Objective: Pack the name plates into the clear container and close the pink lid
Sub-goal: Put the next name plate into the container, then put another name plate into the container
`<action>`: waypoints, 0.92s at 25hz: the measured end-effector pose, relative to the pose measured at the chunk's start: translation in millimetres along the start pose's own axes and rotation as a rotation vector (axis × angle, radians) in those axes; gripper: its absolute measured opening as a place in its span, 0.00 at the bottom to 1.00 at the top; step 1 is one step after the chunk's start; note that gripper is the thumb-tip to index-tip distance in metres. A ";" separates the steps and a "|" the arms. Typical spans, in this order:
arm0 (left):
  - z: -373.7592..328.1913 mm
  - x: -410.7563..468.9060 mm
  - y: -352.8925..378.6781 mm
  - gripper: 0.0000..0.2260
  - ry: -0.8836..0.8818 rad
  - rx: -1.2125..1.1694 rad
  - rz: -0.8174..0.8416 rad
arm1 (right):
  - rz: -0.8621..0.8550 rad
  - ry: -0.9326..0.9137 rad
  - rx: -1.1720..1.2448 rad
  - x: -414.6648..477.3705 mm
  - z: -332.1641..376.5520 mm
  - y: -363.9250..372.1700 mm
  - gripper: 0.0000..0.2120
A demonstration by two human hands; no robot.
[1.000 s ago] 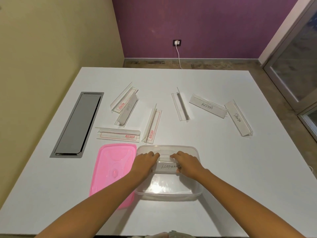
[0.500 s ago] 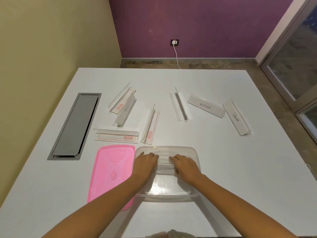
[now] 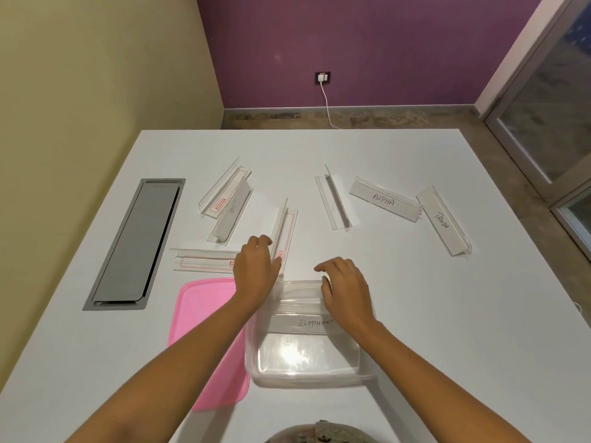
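The clear container (image 3: 307, 377) stands near the table's front edge with the ELEPHANT name plate (image 3: 303, 322) lying inside it. The pink lid (image 3: 204, 324) lies flat just left of it. My left hand (image 3: 256, 270) is beyond the container's far left corner, its curled fingers touching the near end of an upright name plate with a red label (image 3: 284, 231), which still rests on the table. My right hand (image 3: 345, 289) hovers over the container's far rim, fingers apart and holding nothing. Loose plates include ALPHA (image 3: 383, 199), PANDA (image 3: 443, 220) and DOG (image 3: 232, 212).
Three more plates lie on the white table (image 3: 431, 314): a blank one (image 3: 332, 203), one at the far left (image 3: 220, 193) and a flat one (image 3: 204, 260) by the lid. A grey cable hatch (image 3: 134, 247) is set into the table's left side.
Both hands have let go of the ELEPHANT plate, which now lies in the container. My left hand moved forward to the red-label plate; my right hand rose over the far rim.
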State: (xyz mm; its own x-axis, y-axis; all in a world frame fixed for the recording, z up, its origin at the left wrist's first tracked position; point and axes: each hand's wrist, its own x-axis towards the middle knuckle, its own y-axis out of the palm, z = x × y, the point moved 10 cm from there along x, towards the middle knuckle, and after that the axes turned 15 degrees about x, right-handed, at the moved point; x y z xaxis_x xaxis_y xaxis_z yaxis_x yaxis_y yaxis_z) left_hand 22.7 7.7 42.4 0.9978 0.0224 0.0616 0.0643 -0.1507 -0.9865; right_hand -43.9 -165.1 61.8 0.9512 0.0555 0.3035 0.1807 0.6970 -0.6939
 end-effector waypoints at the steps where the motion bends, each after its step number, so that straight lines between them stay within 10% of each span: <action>1: 3.2 8.0 10.7 0.17 -0.044 0.021 0.075 | -0.016 0.023 0.010 7.3 -3.0 1.6 0.12; 13: 12.1 59.9 45.2 0.10 -0.168 0.131 0.255 | 0.179 0.307 0.202 58.3 -50.6 61.2 0.12; 23: -2.6 37.3 45.9 0.04 -0.416 -0.911 0.384 | 0.312 0.921 1.256 49.7 -53.2 89.1 0.21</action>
State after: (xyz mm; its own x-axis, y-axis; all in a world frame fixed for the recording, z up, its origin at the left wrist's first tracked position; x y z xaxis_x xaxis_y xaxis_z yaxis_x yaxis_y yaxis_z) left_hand 63.0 -1.0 -0.2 0.8815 0.1256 -0.4551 -0.0961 -0.8961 -0.4333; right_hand 32.8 -138.3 -19.7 0.8138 0.1955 -0.5473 0.0884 0.8891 0.4491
